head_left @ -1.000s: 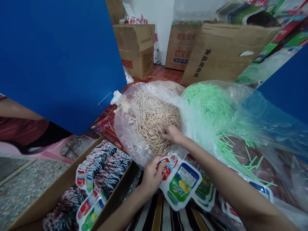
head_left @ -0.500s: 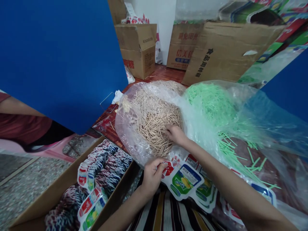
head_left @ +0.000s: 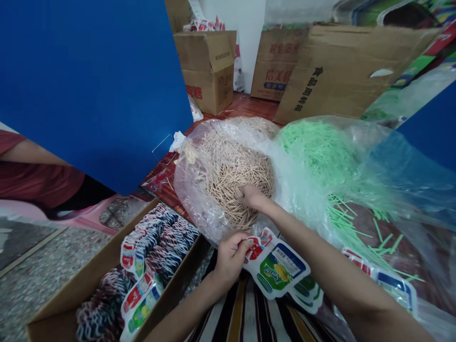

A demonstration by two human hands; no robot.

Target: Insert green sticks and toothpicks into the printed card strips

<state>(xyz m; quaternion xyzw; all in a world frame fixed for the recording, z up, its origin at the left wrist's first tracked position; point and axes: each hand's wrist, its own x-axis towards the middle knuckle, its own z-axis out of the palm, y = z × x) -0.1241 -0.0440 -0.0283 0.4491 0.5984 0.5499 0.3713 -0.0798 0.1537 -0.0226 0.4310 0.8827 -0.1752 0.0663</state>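
Landmark: clear bag of tan sticks point(head_left: 185, 183). Right hand point(head_left: 252, 197) is in the bag, fingertips down among the tan sticks point(head_left: 237, 178); can't tell if it's gripping any. Left hand point(head_left: 231, 256) is just on the wearer's side of the bag, thumb and fingers pinching the printed pouch point(head_left: 276, 270) by its red end. Green sticks point(head_left: 317, 149) sit right of the bag; open carton point(head_left: 94, 261) of stacked pouches point(head_left: 153, 237) sits left of it, nearer the wearer.
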